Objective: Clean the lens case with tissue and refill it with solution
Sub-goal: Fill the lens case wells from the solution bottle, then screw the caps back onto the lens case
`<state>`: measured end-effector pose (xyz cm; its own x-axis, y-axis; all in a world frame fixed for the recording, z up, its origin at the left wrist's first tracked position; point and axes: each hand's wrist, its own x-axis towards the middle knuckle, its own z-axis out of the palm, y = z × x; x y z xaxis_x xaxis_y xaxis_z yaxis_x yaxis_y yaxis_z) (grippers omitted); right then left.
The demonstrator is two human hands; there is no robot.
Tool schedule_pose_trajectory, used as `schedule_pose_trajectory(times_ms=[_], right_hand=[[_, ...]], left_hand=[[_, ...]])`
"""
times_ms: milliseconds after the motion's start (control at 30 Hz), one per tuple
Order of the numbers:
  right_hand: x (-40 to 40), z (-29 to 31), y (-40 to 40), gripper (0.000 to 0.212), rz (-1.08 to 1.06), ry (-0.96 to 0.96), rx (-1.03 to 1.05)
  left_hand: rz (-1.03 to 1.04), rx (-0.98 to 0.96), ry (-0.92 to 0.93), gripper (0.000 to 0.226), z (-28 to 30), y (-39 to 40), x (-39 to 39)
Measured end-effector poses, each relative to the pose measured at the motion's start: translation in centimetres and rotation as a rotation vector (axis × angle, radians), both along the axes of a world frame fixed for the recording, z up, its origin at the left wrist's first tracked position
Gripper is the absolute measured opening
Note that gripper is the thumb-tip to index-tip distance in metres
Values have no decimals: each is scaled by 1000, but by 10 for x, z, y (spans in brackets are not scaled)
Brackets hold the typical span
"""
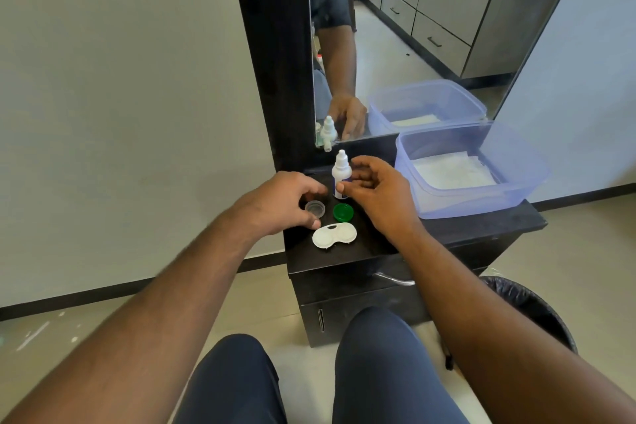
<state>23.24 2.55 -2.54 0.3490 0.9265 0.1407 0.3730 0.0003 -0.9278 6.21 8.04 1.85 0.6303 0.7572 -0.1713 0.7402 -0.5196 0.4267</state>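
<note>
A white double-well lens case (334, 235) lies open on the black cabinet top (447, 231). Just behind it lie a clear cap (315, 209) and a green cap (343, 212). My left hand (282, 203) curls over the clear cap with thumb and fingers spread on either side of it, not clearly touching it. A small white solution bottle (340, 173) stands upright behind the caps. My right hand (378, 196) has its thumb and fingertips on the bottle's lower part. Folded white tissue (451, 172) lies in a blue plastic tub (516, 196) at the right.
A mirror (413, 38) in a black frame stands at the back and reflects the bottle, my hand and the tub. A bin with a black liner (530, 306) sits on the floor at the right. My knees are below the cabinet's front edge.
</note>
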Motion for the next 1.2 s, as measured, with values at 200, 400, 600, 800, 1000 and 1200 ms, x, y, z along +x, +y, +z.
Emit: schedule_pose_trajectory(times_ms=[200, 400, 600, 800, 1000, 1200], right_hand=[[0, -1, -31, 43, 8, -56, 92], [13, -4, -51, 38, 202, -234, 92], [13, 1, -49, 48, 339, -367, -77], [12, 2, -47, 48, 345, -433, -81], [10, 2, -46, 45, 335, -462, -91], [9, 3, -47, 39, 327, -442, -99]], left_hand=[[-38, 73, 17, 42, -1, 4, 3], [293, -74, -494, 27, -2, -16, -19], [517, 83, -763, 14, -16, -62, -25], [354, 320, -722, 29, -42, -81, -21], [401, 302, -767, 21, -56, -82, -22], [334, 310, -767, 21, -63, -84, -15]])
